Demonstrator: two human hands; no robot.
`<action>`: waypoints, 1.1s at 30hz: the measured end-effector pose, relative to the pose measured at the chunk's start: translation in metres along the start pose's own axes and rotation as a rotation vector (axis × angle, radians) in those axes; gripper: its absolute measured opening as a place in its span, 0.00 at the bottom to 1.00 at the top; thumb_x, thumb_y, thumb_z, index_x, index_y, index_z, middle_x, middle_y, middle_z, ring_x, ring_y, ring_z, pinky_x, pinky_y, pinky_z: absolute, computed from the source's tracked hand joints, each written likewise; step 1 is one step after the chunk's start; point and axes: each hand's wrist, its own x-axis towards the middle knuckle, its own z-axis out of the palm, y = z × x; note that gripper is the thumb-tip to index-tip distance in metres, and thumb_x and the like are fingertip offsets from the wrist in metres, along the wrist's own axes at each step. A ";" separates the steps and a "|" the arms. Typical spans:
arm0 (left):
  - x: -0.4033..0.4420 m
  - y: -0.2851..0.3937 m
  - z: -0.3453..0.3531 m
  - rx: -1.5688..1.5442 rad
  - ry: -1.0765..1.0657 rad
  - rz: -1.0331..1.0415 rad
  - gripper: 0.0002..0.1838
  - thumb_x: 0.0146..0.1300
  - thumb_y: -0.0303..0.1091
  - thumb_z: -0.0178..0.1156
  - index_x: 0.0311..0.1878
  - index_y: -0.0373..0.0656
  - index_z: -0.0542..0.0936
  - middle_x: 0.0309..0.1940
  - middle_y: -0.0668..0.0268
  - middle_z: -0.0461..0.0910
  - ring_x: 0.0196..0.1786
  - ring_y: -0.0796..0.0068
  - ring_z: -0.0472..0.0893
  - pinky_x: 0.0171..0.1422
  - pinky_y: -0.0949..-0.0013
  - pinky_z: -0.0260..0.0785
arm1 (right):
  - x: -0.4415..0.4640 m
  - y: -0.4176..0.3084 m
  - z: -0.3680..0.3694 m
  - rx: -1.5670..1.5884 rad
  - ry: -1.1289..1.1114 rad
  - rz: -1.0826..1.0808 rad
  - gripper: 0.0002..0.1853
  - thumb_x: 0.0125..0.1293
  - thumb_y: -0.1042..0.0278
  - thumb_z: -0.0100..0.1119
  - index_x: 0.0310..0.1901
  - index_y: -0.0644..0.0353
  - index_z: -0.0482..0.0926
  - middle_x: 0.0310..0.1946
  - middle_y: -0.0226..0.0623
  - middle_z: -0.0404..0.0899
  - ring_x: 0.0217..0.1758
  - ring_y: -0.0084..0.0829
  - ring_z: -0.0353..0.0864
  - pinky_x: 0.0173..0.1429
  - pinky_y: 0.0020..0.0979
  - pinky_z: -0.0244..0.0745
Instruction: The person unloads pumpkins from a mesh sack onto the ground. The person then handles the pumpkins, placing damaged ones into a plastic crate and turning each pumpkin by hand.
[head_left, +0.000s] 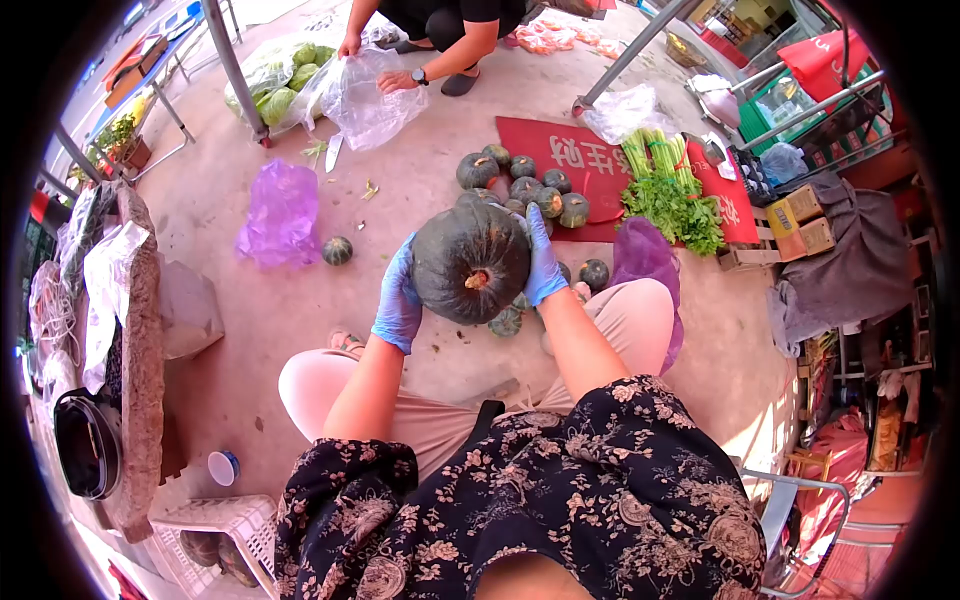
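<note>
A large dark green pumpkin [455,250] is held up between my two blue-gloved hands, its stem facing me. My left hand [398,300] presses on its left side, and my right hand [543,262] grips the right side. Behind it, several smaller green pumpkins [525,188] lie heaped on the floor and on the edge of a red mat [590,160]. One small pumpkin [337,250] sits apart to the left, beside a purple plastic bag [282,215]. The large pumpkin hides part of the heap and the floor below.
A bunch of celery [675,190] lies on the mat. Ahead, another person's hands hold a clear plastic bag [365,100] near bagged cabbages [280,90]. A white crate [215,545] stands at lower left, below a stone slab [140,400]. Cardboard boxes [800,222] are at right.
</note>
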 end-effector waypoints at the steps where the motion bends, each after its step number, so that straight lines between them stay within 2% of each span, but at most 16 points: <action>1: -0.001 -0.003 0.002 -0.129 0.010 -0.070 0.29 0.64 0.49 0.48 0.62 0.39 0.65 0.59 0.59 0.69 0.61 0.65 0.68 0.68 0.62 0.56 | 0.000 0.000 0.002 0.032 -0.017 0.020 0.27 0.67 0.44 0.44 0.54 0.60 0.71 0.52 0.36 0.74 0.53 0.29 0.74 0.60 0.31 0.68; 2: 0.000 -0.010 0.003 -0.426 -0.008 -0.105 0.28 0.65 0.53 0.43 0.60 0.41 0.67 0.59 0.59 0.70 0.60 0.62 0.69 0.68 0.59 0.57 | 0.007 0.009 0.001 -0.017 0.039 0.022 0.26 0.66 0.45 0.45 0.53 0.60 0.72 0.51 0.35 0.75 0.52 0.28 0.75 0.58 0.31 0.69; 5: -0.003 -0.004 0.005 -0.416 -0.075 -0.266 0.33 0.62 0.60 0.44 0.61 0.43 0.66 0.61 0.60 0.67 0.62 0.59 0.67 0.69 0.53 0.54 | 0.011 0.014 -0.002 -0.084 0.142 0.005 0.25 0.66 0.47 0.47 0.53 0.61 0.72 0.50 0.34 0.76 0.50 0.26 0.75 0.57 0.30 0.69; 6: -0.004 -0.004 0.006 -0.438 -0.035 -0.276 0.34 0.61 0.60 0.45 0.61 0.44 0.66 0.61 0.60 0.67 0.62 0.59 0.67 0.69 0.53 0.54 | 0.011 0.012 -0.001 -0.182 0.148 -0.084 0.25 0.67 0.48 0.47 0.54 0.61 0.72 0.51 0.33 0.75 0.52 0.25 0.73 0.58 0.28 0.67; 9: -0.006 -0.007 0.010 -0.494 0.030 -0.290 0.35 0.60 0.62 0.44 0.62 0.44 0.65 0.62 0.58 0.65 0.64 0.57 0.65 0.70 0.51 0.52 | 0.021 0.008 -0.020 -0.697 0.076 -0.321 0.25 0.66 0.53 0.49 0.58 0.64 0.67 0.56 0.36 0.69 0.61 0.28 0.64 0.66 0.28 0.56; 12: -0.002 -0.004 0.015 -0.531 -0.009 -0.242 0.36 0.61 0.61 0.43 0.64 0.43 0.63 0.63 0.57 0.63 0.65 0.57 0.63 0.71 0.51 0.50 | 0.003 -0.004 0.026 -1.009 -0.125 -0.527 0.29 0.61 0.56 0.57 0.59 0.64 0.65 0.58 0.38 0.66 0.64 0.31 0.61 0.68 0.30 0.53; 16: 0.007 0.008 0.013 -0.460 -0.018 -0.158 0.34 0.60 0.58 0.44 0.62 0.42 0.65 0.62 0.57 0.64 0.64 0.57 0.65 0.70 0.51 0.52 | 0.001 -0.014 0.050 -1.116 -0.247 -0.626 0.35 0.51 0.57 0.67 0.59 0.62 0.65 0.60 0.40 0.63 0.66 0.35 0.59 0.70 0.34 0.51; 19: 0.002 0.015 0.014 -0.475 -0.087 -0.152 0.31 0.59 0.54 0.46 0.59 0.40 0.67 0.59 0.56 0.68 0.61 0.58 0.68 0.68 0.53 0.56 | -0.001 -0.025 0.065 -1.394 -0.326 -0.765 0.35 0.49 0.57 0.68 0.58 0.60 0.67 0.60 0.42 0.63 0.66 0.37 0.58 0.70 0.35 0.51; 21: -0.001 0.019 0.017 -0.486 -0.148 -0.128 0.31 0.59 0.54 0.47 0.59 0.40 0.68 0.59 0.56 0.69 0.61 0.58 0.68 0.68 0.53 0.56 | -0.006 -0.028 0.077 -1.414 -0.348 -0.744 0.33 0.46 0.59 0.70 0.55 0.59 0.69 0.60 0.44 0.62 0.66 0.39 0.58 0.69 0.37 0.51; 24: -0.002 0.019 0.011 -0.456 -0.119 -0.098 0.30 0.59 0.52 0.46 0.58 0.40 0.68 0.58 0.55 0.69 0.61 0.58 0.69 0.68 0.54 0.56 | -0.010 -0.030 0.084 -1.433 -0.399 -0.776 0.34 0.45 0.62 0.71 0.55 0.59 0.67 0.58 0.45 0.63 0.65 0.39 0.59 0.68 0.36 0.54; 29: -0.012 0.023 0.016 -0.455 -0.128 -0.101 0.29 0.59 0.50 0.46 0.57 0.39 0.69 0.57 0.55 0.71 0.59 0.58 0.70 0.67 0.54 0.57 | -0.017 -0.024 0.090 -1.415 -0.364 -0.783 0.36 0.44 0.66 0.70 0.56 0.61 0.64 0.52 0.42 0.66 0.56 0.34 0.66 0.63 0.33 0.60; 30: -0.010 0.018 0.004 -0.357 -0.107 -0.091 0.35 0.60 0.58 0.42 0.63 0.40 0.64 0.63 0.55 0.64 0.64 0.55 0.64 0.71 0.52 0.50 | -0.019 -0.024 0.093 -1.426 -0.358 -0.787 0.36 0.43 0.67 0.70 0.56 0.61 0.63 0.51 0.41 0.66 0.54 0.33 0.67 0.62 0.33 0.61; 33: -0.009 0.015 -0.005 -0.319 -0.066 -0.099 0.36 0.60 0.58 0.42 0.63 0.39 0.64 0.62 0.55 0.65 0.64 0.55 0.64 0.70 0.53 0.51 | -0.025 -0.023 0.098 -1.450 -0.351 -0.752 0.35 0.41 0.70 0.68 0.55 0.60 0.65 0.47 0.39 0.67 0.50 0.31 0.68 0.58 0.33 0.63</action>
